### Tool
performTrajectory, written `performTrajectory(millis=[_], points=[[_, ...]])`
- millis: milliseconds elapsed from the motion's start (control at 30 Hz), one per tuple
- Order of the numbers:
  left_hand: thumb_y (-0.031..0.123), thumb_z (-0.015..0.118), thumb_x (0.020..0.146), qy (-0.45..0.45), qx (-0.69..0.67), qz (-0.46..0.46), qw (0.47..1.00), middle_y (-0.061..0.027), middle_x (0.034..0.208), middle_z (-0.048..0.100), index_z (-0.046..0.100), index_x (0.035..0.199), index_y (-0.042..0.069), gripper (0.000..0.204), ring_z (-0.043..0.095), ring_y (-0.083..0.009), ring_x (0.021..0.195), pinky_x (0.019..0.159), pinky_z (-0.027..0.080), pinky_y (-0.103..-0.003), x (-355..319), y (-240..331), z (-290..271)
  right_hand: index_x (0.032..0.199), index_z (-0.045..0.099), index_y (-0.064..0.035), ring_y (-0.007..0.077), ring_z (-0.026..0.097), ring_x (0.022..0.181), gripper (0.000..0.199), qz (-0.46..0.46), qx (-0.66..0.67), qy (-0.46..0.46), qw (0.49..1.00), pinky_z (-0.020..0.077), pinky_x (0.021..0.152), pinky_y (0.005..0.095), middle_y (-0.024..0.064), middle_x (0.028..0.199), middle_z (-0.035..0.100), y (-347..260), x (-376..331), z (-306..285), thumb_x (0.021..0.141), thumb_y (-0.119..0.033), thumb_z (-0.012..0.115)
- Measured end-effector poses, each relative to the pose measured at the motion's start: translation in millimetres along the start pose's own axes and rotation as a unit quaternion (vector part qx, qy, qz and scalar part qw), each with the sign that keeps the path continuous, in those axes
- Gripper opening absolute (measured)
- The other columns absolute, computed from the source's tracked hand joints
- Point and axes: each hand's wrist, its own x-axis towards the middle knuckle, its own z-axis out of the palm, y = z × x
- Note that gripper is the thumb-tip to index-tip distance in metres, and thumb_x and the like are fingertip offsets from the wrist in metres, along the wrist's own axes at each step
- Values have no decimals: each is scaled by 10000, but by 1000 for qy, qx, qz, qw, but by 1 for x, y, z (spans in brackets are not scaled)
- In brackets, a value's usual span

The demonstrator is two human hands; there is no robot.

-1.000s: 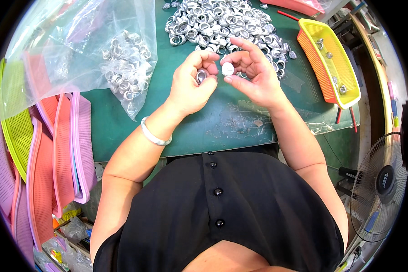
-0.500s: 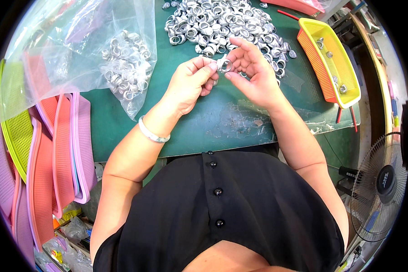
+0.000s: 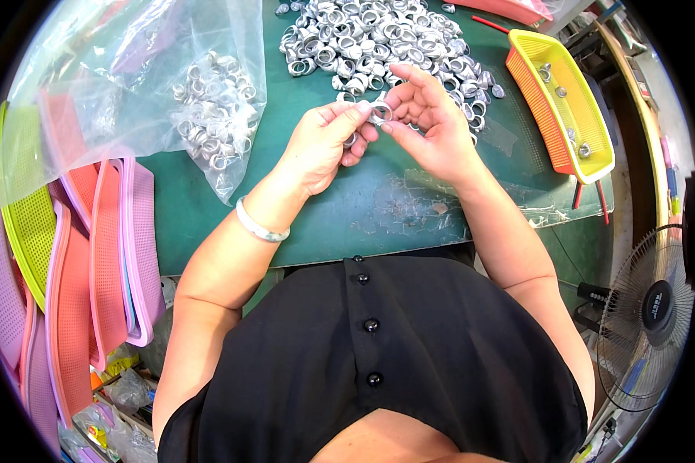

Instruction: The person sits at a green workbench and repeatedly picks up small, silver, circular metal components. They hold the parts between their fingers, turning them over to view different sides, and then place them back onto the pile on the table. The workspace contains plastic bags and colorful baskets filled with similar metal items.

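Observation:
Above the green tabletop [image 3: 316, 224], a silvery metal ring [image 3: 380, 113] is held between my two hands. The thumb and index finger of my left hand [image 3: 324, 143] pinch its left side. My right hand [image 3: 436, 135] closes on its right side with thumb and a fingertip, while its index finger stretches up and away. A second ring [image 3: 350, 140] shows by the curled lower fingers of my left hand. Just beyond, a large heap of similar silvery rings [image 3: 378, 42] lies on the table, partly hidden by my right hand.
A clear plastic bag [image 3: 216, 131] with more rings lies at the left. Stacked pink, purple and green perforated baskets [image 3: 104, 255] stand at the table's left side. To the right sits a yellow-orange basket [image 3: 560, 116] holding a few rings; a black fan [image 3: 656, 309] is below it.
The held ring has turned slightly and moved a little left between my fingertips. Another ring now shows more by my left fingers. My arms have stayed almost still.

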Motion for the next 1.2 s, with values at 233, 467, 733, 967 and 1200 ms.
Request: performTrajectory(millis=[233, 467, 733, 967, 1200], points=[[137, 544, 874, -49, -60, 25, 997, -11, 830, 589, 576, 1050, 35, 205, 501, -63, 634, 501, 372, -172, 1, 1, -1, 1316, 306, -23, 128, 550, 877, 629, -12, 13, -12, 1000, 453, 789, 249, 92, 1010, 514, 3, 0, -4, 763, 115, 573], [20, 497, 868, -71, -81, 39, 993, -30, 963, 576, 522, 1178, 34, 312, 539, -91, 783, 671, 468, -214, -1, 1, -1, 1329, 287, -34, 146, 562, 886, 692, -52, -18, -1, 998, 468, 781, 265, 110, 1034, 516, 4, 2, -4, 733, 113, 605], [17, 479, 868, -80, -123, 27, 989, -56, 977, 596, 523, 1176, 12, 311, 569, -114, 816, 732, 490, -255, 1, 1, -4, 1330, 286, -34, 152, 562, 882, 696, -73, -43, -2, 996, 475, 789, 275, 114, 1034, 511, 2, 2, -4, 728, 127, 597], [33, 462, 868, -115, -179, 11, 977, -109, 977, 614, 522, 1151, -19, 293, 599, -163, 810, 711, 507, -270, 7, -1, -12, 1264, 386, -42, 140, 574, 827, 574, -79, -91, 49, 991, 470, 726, 260, 83, 938, 556, 1, 3, -5, 744, 99, 584], [118, 504, 860, -96, -213, -7, 972, -119, 909, 610, 541, 1024, 8, 201, 609, -194, 786, 654, 524, -292, 5, 3, -13, 1209, 442, -46, 264, 554, 841, 555, -27, -398, 48, 916, 434, 750, 364, 100, 948, 585, 9, 5, -21, 693, -8, 642]])
